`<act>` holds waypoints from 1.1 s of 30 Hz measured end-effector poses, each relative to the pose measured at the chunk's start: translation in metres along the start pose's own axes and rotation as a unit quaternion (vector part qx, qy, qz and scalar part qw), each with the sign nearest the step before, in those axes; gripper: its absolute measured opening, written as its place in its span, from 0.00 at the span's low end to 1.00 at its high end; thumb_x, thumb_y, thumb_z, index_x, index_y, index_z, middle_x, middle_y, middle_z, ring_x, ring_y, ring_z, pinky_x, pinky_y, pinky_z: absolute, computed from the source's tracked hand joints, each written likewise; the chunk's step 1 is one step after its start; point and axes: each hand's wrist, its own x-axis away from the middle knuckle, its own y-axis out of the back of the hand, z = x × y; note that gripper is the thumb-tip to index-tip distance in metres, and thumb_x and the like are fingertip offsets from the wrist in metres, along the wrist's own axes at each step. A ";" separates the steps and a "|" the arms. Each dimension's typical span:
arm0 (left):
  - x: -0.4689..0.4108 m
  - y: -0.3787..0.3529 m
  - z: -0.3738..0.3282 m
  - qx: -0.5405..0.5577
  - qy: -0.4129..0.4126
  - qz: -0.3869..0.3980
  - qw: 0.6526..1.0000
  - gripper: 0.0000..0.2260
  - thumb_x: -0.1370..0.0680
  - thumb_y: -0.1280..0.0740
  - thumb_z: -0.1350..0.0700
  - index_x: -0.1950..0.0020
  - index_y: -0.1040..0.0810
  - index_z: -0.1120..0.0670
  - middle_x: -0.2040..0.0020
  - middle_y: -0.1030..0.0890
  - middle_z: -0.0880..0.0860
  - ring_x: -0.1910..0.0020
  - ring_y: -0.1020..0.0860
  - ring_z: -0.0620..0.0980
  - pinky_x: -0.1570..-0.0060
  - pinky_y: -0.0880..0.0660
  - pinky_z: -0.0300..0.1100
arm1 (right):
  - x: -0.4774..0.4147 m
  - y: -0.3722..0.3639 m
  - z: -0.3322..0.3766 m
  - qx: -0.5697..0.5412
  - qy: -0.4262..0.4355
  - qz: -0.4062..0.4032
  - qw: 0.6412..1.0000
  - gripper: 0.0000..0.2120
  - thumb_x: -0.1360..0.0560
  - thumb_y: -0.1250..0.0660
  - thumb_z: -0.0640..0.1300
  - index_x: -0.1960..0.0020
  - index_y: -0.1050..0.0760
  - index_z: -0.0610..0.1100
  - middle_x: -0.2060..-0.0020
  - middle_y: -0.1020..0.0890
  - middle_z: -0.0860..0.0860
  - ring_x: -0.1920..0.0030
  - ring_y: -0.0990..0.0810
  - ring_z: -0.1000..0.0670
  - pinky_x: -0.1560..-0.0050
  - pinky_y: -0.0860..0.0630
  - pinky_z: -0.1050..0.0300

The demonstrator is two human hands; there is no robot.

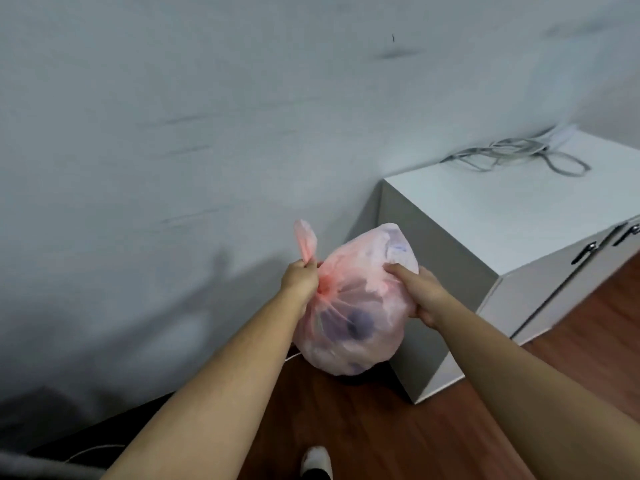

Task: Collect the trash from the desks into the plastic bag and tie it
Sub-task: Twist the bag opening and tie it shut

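Observation:
A pink translucent plastic bag (356,306), full and rounded, hangs in the air in front of me, tipped on its side above the floor. Pale and dark trash shows through its skin. Its neck is twisted into a tight bunch on the left. My left hand (300,280) grips that twisted neck, and the loose bag handles stick up above my fist. My right hand (420,292) holds the bag's bulging right side, fingers curled into the plastic.
A white cabinet (485,230) stands to the right against the pale wall (173,133), with a coil of grey cable (526,155) on top. Brown wooden floor (381,427) lies below. My shoe (316,460) shows at the bottom edge. A white cord runs along the floor at lower left.

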 end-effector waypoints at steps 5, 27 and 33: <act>-0.092 -0.042 0.051 -0.015 0.100 0.072 0.992 0.17 0.19 0.42 0.47 0.43 0.21 0.57 0.47 0.17 0.59 0.45 0.20 0.59 0.44 0.24 0.48 | -0.090 -0.012 -0.027 0.070 -0.027 -0.049 0.996 0.28 0.32 0.25 0.52 0.37 0.28 0.42 0.47 0.19 0.44 0.51 0.17 0.44 0.56 0.18 0.48; -0.295 -0.189 0.243 -0.088 0.250 0.133 0.955 0.18 0.18 0.43 0.52 0.31 0.28 0.58 0.35 0.25 0.61 0.37 0.26 0.60 0.36 0.30 0.51 | -0.338 0.007 -0.234 0.139 -0.088 -0.078 0.983 0.16 0.31 0.25 0.39 0.49 0.27 0.49 0.51 0.20 0.53 0.55 0.19 0.60 0.55 0.22 0.57; -0.305 -0.186 0.267 -0.102 0.246 0.150 0.952 0.15 0.18 0.42 0.55 0.37 0.22 0.58 0.37 0.24 0.65 0.37 0.27 0.65 0.36 0.30 0.54 | -0.356 0.010 -0.258 0.250 -0.142 -0.027 0.957 0.27 0.28 0.29 0.37 0.32 0.34 0.38 0.37 0.25 0.41 0.42 0.24 0.46 0.47 0.28 0.59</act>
